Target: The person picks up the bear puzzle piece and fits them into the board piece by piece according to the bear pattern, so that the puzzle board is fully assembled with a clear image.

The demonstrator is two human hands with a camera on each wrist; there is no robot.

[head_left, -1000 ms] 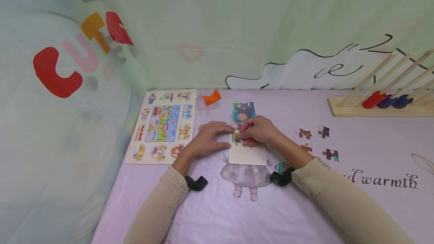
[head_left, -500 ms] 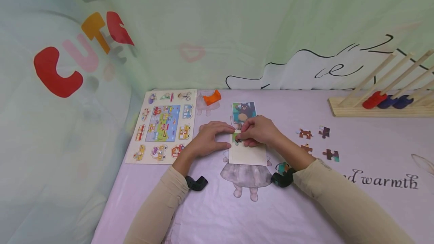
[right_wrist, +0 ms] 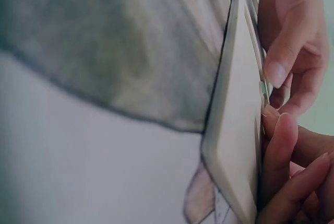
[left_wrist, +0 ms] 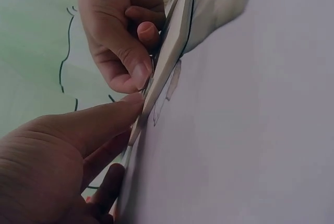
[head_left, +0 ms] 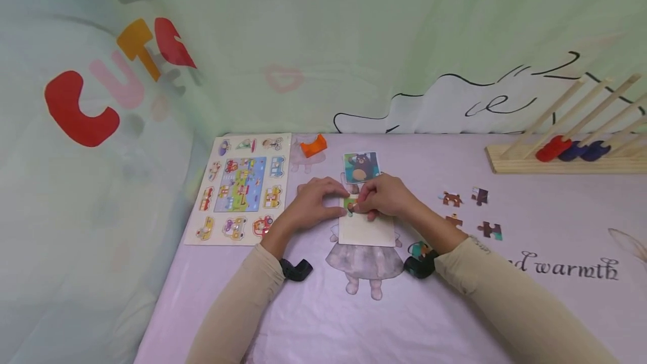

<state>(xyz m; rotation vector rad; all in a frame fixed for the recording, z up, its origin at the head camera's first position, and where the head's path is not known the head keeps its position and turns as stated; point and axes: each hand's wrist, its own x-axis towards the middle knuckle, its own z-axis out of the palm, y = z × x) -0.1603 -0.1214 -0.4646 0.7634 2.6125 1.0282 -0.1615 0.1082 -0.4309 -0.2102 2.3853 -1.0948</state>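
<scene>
Pale green cloth (head_left: 354, 44) printed with faint hearts and black line drawing hangs behind a bench (head_left: 313, 319) covered in lilac fabric, and large coloured letters (head_left: 83, 108) show on the cloth at the left. On the bench lies a cream board (head_left: 366, 235), the landmark here, with a printed grey skirt showing below its near edge. At the board's far left corner sits a small green puzzle piece (head_left: 347, 202), partly covered by fingers. The right hand (head_left: 386, 195) reaches over the board from its right, thumb and forefinger pinched together on that piece. The left hand (head_left: 315, 204) is at the board's left edge, thumb and forefinger spread apart, fingers gently bent and tips touching around the corner. Just beyond the board lies a bear picture card (head_left: 361, 167); farther off, beyond and to its left, is an orange block (head_left: 314, 146). Left of the board is a vehicle puzzle (head_left: 219, 230). Right of the board, well apart from it, lie four brown puzzle pieces (head_left: 490, 230), and a teal-and-orange piece (head_left: 419, 249) sits nearer its near right corner, partly hidden by a black wrist device (head_left: 419, 267). Far right and beyond the board stands a wooden rack (head_left: 581, 166) carrying red and dark blue beads (head_left: 554, 149).
</scene>
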